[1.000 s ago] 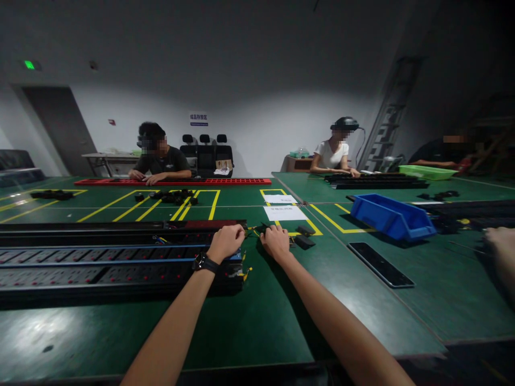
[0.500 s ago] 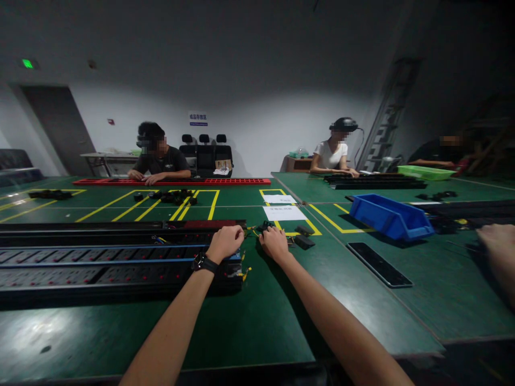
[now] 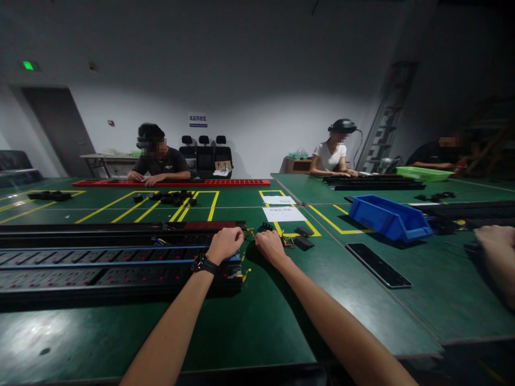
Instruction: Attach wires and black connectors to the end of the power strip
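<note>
My left hand (image 3: 226, 242), with a black watch on its wrist, is closed at the right end of the long black strips (image 3: 120, 272) with blue edges and red dots. What its fingers grip is hidden. Just to its right, my right hand (image 3: 270, 245) is closed near yellow wires at the strip ends; whatever it holds is too small to make out. Small black parts (image 3: 303, 243) lie on the green table beside my right hand. Yellow wire ends (image 3: 246, 275) stick out of the nearest strip.
A blue bin (image 3: 389, 219) and a phone (image 3: 378, 265) lie to the right. White papers (image 3: 284, 214) sit ahead. Another person's hand (image 3: 497, 252) is at the right edge. Across the table, people sit behind a red strip (image 3: 173, 183) and black strips (image 3: 376, 183).
My right hand has shifted slightly left, toward my left hand, uncovering more of the small black parts. My left hand stays almost where it was.
</note>
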Demonstrator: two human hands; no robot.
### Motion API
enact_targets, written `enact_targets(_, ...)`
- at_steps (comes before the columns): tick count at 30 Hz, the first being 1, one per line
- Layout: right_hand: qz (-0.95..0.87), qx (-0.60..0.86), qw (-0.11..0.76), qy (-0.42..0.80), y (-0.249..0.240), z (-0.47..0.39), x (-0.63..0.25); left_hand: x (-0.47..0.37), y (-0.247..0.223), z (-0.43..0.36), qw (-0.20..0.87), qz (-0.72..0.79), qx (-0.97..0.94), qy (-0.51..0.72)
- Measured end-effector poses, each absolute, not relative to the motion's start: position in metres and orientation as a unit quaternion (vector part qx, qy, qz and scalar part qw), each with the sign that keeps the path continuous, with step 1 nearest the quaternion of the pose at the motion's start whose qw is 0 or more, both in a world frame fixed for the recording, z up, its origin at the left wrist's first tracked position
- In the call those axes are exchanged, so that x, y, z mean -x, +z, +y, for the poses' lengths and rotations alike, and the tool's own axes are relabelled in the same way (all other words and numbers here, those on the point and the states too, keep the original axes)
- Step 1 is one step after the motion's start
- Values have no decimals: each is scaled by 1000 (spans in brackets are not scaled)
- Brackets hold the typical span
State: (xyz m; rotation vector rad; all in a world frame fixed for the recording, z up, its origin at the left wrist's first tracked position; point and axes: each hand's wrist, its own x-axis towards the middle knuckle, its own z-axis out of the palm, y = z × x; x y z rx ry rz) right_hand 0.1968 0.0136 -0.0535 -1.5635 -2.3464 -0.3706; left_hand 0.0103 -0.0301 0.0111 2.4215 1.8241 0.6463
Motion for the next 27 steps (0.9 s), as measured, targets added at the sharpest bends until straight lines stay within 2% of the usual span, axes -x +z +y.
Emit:
enact_targets(11,-795,576,158,-105,-48,1,-186,-11,12,-31,22,592,-779,205)
enact_targets(27,-790,558,248,-54,-48,-7,-199,-8,11,-30,24,603,-769,212)
